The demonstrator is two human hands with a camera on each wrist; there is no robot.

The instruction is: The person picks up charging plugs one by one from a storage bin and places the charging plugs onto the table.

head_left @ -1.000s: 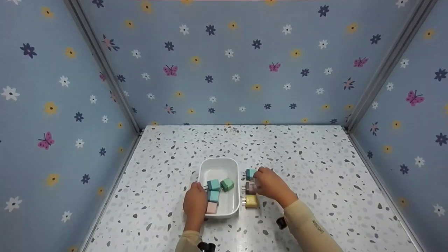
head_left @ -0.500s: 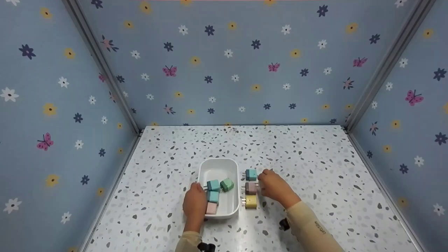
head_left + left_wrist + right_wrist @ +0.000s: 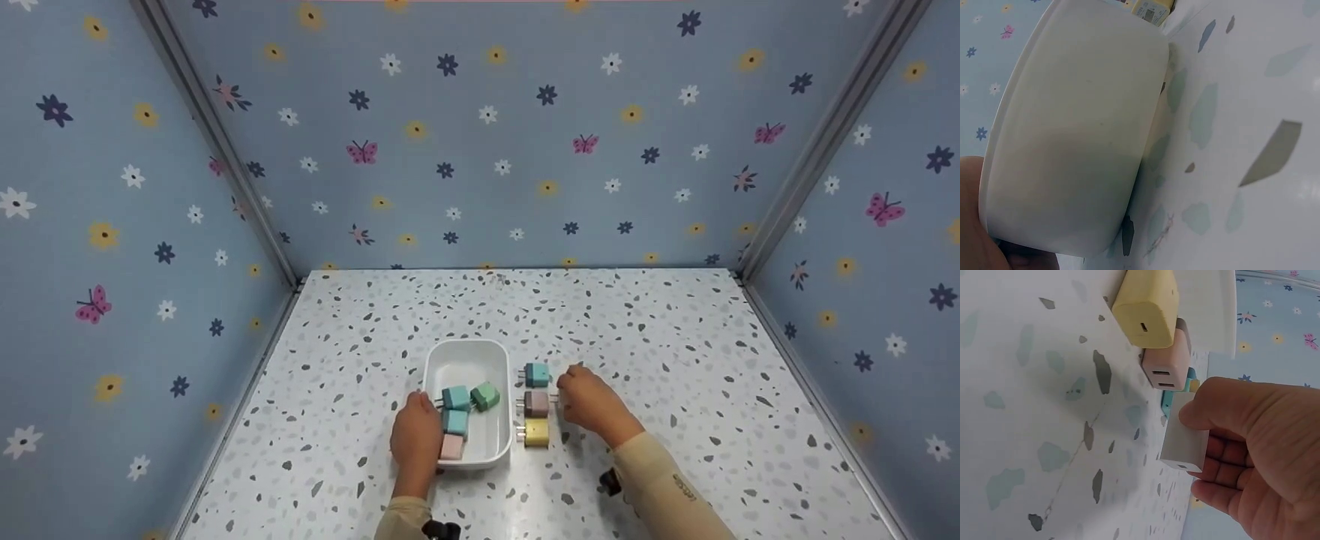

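Note:
My left hand (image 3: 417, 435) grips the left wall of a white plastic bin (image 3: 466, 342); in the left wrist view the bin's plain side (image 3: 1072, 129) fills much of the picture. Inside lie two teal chargers, a green charger (image 3: 486, 396) and a pink one (image 3: 451, 447). My right hand (image 3: 596, 403) pinches a white wall charger (image 3: 1181, 439) between thumb and fingers, its prongs towards the row. That row stands right of the bin: a teal charger (image 3: 537, 375), a dusty pink charger (image 3: 535, 405) with two ports, and a yellow charger (image 3: 535, 433), prongs facing the bin.
A speckled white tabletop (image 3: 637, 322) carries everything. Blue flowered panels (image 3: 480, 135) enclose it at the back and both sides, with grey metal posts (image 3: 217, 142) at the corners.
My right hand has drawn back slightly to the right with the white charger, uncovering the teal and pink chargers in the row. The left hand and bin stay put.

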